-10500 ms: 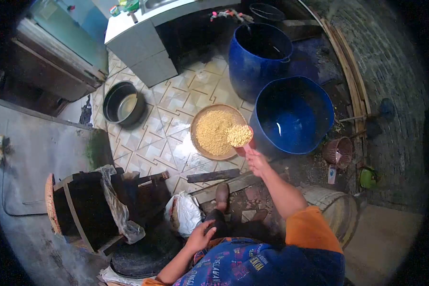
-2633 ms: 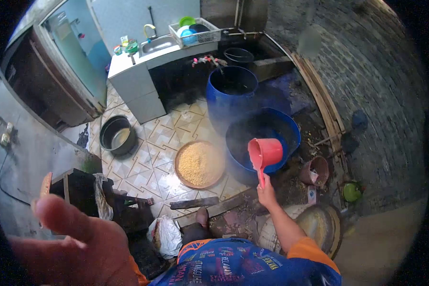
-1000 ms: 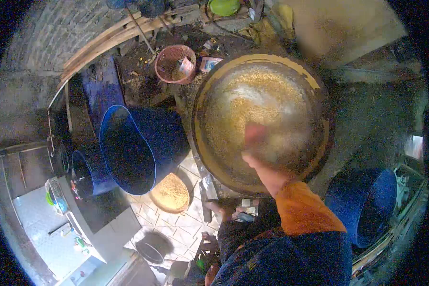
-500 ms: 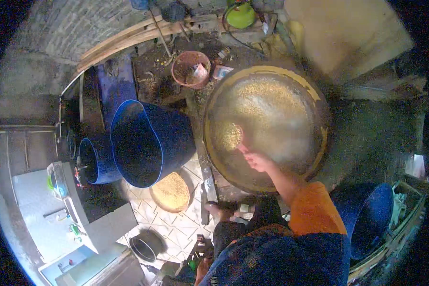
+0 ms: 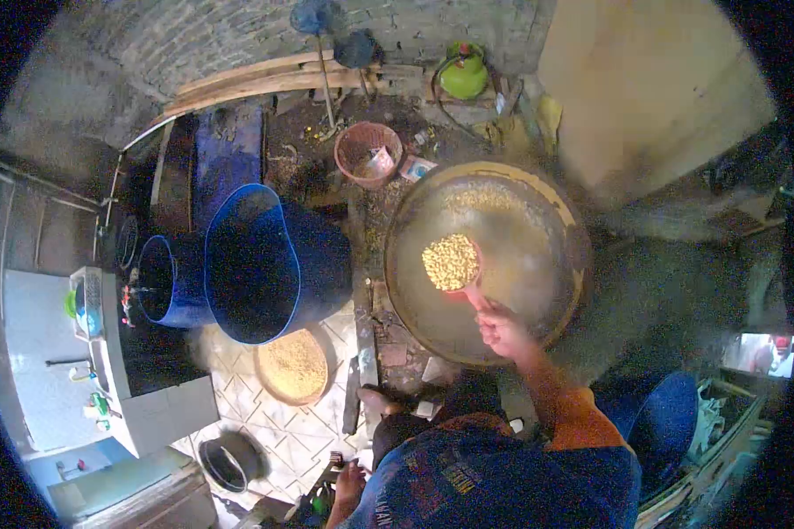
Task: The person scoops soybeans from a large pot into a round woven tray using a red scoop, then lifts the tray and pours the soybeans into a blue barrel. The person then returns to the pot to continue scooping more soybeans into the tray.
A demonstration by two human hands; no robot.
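Observation:
My right hand [image 5: 500,331] is closed round the handle of a pinkish-red dipper [image 5: 474,295]. Pale yellow beans [image 5: 451,260] heap the dipper's bowl, which is held above a large round vat [image 5: 399,295]. Steam hangs over the cloudy water in the vat, and more beans [image 5: 490,196] show toward its far side. Low at my side, my left hand [image 5: 351,479] is by small dark and green items near the floor; its fingers are too small and dim to make out.
Blue barrels [image 5: 295,264] stand to the left, beside a round basket of beans [image 5: 260,361] on the tiles. A black bucket [image 5: 225,463] sits nearer me. Behind the vat are a red basket [image 5: 368,154] and a green gas cylinder [image 5: 464,79]. Another blue barrel [image 5: 666,423] is at right.
The bean-filled dipper has come up and toward the vat's middle, clearer above the water. Fewer beans show at the vat's far side. My view has shifted, and my left hand shows more.

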